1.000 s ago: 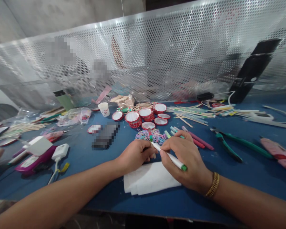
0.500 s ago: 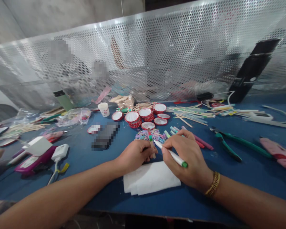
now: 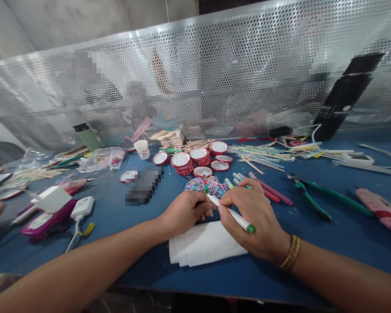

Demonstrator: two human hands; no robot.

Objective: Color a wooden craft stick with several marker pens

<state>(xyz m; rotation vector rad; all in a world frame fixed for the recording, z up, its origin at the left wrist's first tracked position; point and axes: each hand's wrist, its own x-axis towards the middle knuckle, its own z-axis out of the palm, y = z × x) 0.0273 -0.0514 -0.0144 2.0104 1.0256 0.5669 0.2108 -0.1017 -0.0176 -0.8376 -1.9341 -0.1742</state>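
Note:
Between its thumb and fingers my left hand [image 3: 185, 212] pinches a wooden craft stick [image 3: 205, 182], banded red and green on its upper part. My right hand [image 3: 252, 217] grips a white marker [image 3: 236, 217] with a green end, like a pen. The marker's tip is at the green part of the stick, and appears to touch it. Beneath both hands lies a folded white cloth or paper [image 3: 205, 245]. Just beyond the fingers sits a heap of pastel coloured loops [image 3: 220, 187]. Several capped markers [image 3: 275, 191] lie to the right of the heap.
Red-rimmed round tins [image 3: 181, 161] and a paper cup [image 3: 142, 149] stand behind the hands. A phone [image 3: 145, 186] lies left, near a purple device [image 3: 47, 219]. Teal pliers [image 3: 313, 198] and a pink tool [image 3: 382, 208] are at right. A perforated metal screen [image 3: 234, 78] borders the back.
My right hand has shifted slightly left, bringing the marker's tip closer to the stick. My left hand and the stick have hardly moved.

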